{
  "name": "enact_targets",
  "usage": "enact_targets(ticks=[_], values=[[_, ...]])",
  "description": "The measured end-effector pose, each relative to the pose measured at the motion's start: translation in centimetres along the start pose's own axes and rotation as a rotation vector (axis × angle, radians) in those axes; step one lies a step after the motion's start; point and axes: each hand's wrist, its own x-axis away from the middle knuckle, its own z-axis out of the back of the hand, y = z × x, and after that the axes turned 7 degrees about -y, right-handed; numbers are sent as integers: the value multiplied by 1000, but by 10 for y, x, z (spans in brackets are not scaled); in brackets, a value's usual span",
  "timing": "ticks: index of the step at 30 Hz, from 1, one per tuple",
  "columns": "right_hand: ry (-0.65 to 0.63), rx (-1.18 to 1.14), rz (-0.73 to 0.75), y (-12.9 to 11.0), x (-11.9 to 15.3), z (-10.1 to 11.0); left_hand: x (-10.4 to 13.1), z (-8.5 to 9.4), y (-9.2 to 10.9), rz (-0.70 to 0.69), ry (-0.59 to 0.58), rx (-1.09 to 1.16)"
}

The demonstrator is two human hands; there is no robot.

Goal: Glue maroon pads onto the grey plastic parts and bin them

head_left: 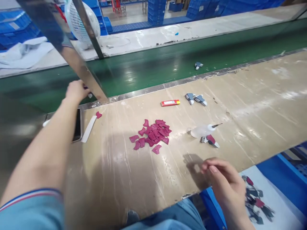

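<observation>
My left hand [76, 92] reaches over the green conveyor belt [153, 68], beside a slanted metal post [83, 72]. Its fingers are closed on a small dark-and-white plastic part [90, 95], mostly hidden. My right hand [225, 182] hovers above the table's front edge, fingers curled and thumb against them; nothing shows in it. Ahead of it, a clear squeeze bottle [201, 131] with a thin dark tip lies beside a grey-white part with a maroon piece [211, 140]. A loose pile of maroon pieces [157, 131] lies mid-table. Two grey-white parts [195, 99] rest farther back.
A red-and-yellow box-shaped item [170, 103] lies near the belt. A phone [78, 126], a white strip [89, 128] and one maroon piece [98, 114] lie left. Another part [198, 65] sits on the belt. A blue crate [283, 182] holds several assembled parts below right. A fan [82, 22] stands behind.
</observation>
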Motion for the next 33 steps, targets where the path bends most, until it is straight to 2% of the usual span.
enact_targets(ticks=[2,5,6,8,11,13,14,17,19,22,25,26,28,30,31,33], values=[[-77,-216,-128,-3,-8,-8,17,21,10,113,-6,-100],[-224,-483,-269,-3,-21,-20,65,48,26,237,42,-281],[-262,-541,-304,-2,-26,-23,87,53,30,208,63,-276],[-300,-631,-369,1,-35,-27,135,55,36,93,21,-197],[-281,-849,-534,11,-50,-26,212,39,51,61,-11,-49],[-213,-1131,-688,20,-62,-21,258,21,66,81,-169,55],[-176,-1298,-752,25,-68,-19,278,11,75,95,-200,102],[-128,-1682,-839,38,-82,-12,322,-17,104,135,-218,203],[-152,-1716,-826,43,-87,-12,336,-29,121,137,-226,271],[-288,-1491,-739,43,-83,-17,341,-39,135,113,-234,348],[-426,-1014,-551,30,-72,-24,341,-43,139,126,-274,421],[-406,-775,-433,24,-70,-25,341,-45,140,152,-271,460],[-262,-275,-152,14,-72,-23,343,-48,140,221,-230,561],[-144,152,82,14,-88,-17,345,-53,140,286,-183,662],[-136,296,137,18,-100,-14,346,-55,140,307,-169,697],[-261,601,175,32,-130,-9,347,-58,139,330,-149,731]])
